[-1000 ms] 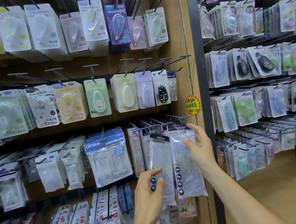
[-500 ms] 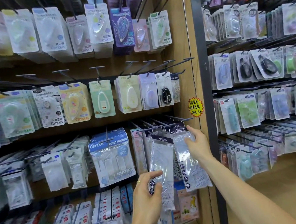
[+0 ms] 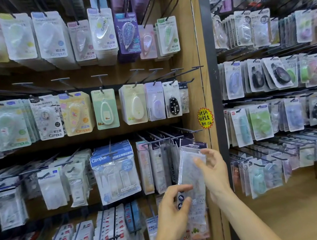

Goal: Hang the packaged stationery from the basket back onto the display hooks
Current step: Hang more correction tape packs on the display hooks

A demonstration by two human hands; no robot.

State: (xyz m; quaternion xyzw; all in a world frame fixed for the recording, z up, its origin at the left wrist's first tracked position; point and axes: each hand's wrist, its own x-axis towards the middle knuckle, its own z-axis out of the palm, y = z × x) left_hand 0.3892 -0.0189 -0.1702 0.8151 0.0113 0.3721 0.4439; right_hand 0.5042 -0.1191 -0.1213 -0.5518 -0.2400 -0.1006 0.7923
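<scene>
A clear plastic stationery packet with a dark header hangs tilted in front of the rightmost hooks of the third row. My left hand pinches its lower end between thumb and fingers, over the dark printed icons. My right hand is at the packet's upper right edge. Its thumb lies on the packet's front, and its fingers are spread and loosely bent. I cannot tell whether the header sits on a hook. The basket is out of view.
Rows of packaged correction tapes fill the wooden pegboard, with a blue Campus multipack just left of the packet. A wooden post with a yellow price sticker and a dark upright separate a second rack on the right.
Two packets were held apart, one in each hand; now they overlap as one stack at the right hooks. My right hand slid down from the header and loosened its fingers.
</scene>
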